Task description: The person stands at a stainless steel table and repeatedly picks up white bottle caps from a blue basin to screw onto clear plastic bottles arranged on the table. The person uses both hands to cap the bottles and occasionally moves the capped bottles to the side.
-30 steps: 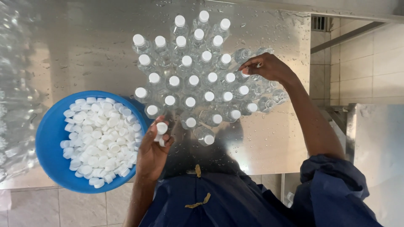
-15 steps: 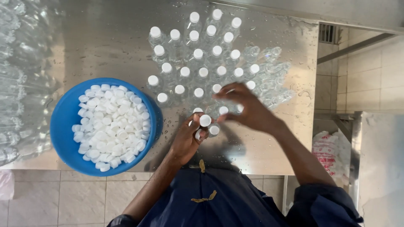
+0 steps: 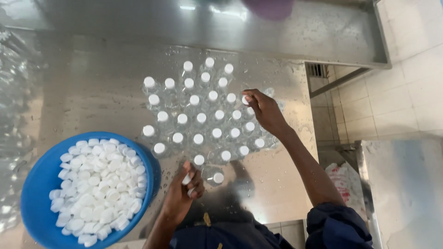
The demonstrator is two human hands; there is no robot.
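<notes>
Left hand [image 3: 182, 196] sits low near the person's body, fingers curled around a couple of small white caps [image 3: 186, 180]; grip closed on them, exact count unclear. Right hand [image 3: 264, 110] reaches further out, fingertips pinched on the cap of one clear bottle [image 3: 246, 99] at the right side of the cluster, so clamped on that top. Hands well apart.

Between and beyond the hands: a packed cluster of clear bottles with white caps [image 3: 198, 120], standing upright and touching each other. Nearest the left hand, one bottle [image 3: 217, 177] stands just beside the fingers, a bit off the main group.

Left of the left hand: blue bowl [image 3: 41, 184] heaped with loose white caps [image 3: 99, 182], close to the surface's near edge. Steel surface [image 3: 92, 83] is wet, droplets all around the bottles. Far left, more clear plastic bottles, blurred.

Risks, judging from this: wet steel plus light bottles packed tight means a sideways push from the right hand could tip one and topple neighbours. Caps could slip from the left hand's loose curl and roll off the near edge. Forearm crossing the cluster could clip the front-row tops.
</notes>
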